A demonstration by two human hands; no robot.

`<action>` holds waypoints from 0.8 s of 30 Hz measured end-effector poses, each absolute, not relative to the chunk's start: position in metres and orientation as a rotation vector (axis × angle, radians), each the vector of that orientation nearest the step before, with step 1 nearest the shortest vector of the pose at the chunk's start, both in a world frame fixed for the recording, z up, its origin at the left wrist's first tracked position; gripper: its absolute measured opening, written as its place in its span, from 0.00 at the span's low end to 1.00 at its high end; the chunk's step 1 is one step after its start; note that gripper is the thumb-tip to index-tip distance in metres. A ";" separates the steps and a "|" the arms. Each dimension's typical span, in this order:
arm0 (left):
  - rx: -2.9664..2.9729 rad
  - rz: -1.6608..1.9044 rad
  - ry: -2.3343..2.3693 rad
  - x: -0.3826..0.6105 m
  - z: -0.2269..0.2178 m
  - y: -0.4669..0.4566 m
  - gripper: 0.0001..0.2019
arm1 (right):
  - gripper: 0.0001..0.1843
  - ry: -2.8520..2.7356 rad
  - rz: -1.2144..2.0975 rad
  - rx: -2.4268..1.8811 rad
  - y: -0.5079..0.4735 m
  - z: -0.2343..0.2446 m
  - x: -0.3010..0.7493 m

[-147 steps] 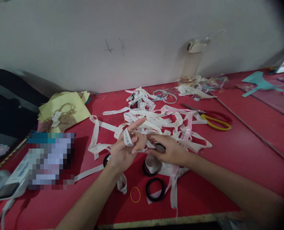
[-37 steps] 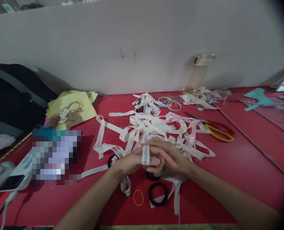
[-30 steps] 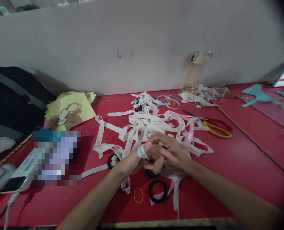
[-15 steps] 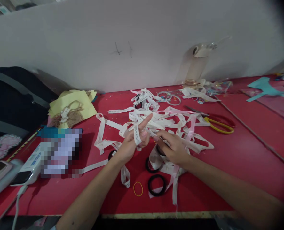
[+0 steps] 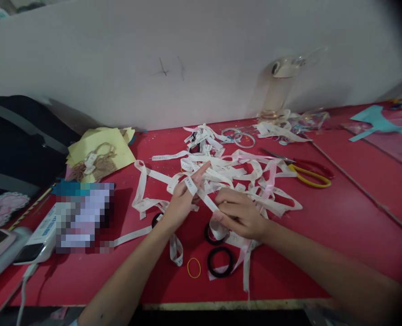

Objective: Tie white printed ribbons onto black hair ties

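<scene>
A white printed ribbon is looped over my left hand and stretches across to my right hand. The left index finger points out straight, while its other fingers curl in by the ribbon. My right hand pinches the ribbon between thumb and fingers. Under and behind both hands spreads a tangled heap of white and pink ribbons. Below the right hand lies a black hair tie, with another black ring partly hidden by ribbon above it. A yellow rubber band rests to their left.
Scissors with yellow and red handles lie right of the heap. A clear bottle stands by the wall. At left are yellow papers, a white device with a cable, a blurred-out object and a dark bag.
My right hand has moved slightly down and away from the left, leaving a longer straight stretch of ribbon between them. The left hand has turned a little.
</scene>
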State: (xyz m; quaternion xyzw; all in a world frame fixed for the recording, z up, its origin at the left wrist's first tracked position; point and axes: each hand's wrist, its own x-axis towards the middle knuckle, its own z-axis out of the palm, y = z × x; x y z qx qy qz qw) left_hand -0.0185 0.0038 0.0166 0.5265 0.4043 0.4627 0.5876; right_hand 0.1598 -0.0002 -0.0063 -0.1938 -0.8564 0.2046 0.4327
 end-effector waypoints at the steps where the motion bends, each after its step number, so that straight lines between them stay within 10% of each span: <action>1: 1.262 1.073 0.962 -0.019 0.017 0.004 0.29 | 0.11 -2.124 0.469 -0.455 -0.001 -0.004 0.160; 24: 1.593 0.764 0.813 -0.018 0.008 0.002 0.11 | 0.18 -2.175 0.136 -0.317 -0.010 0.006 0.161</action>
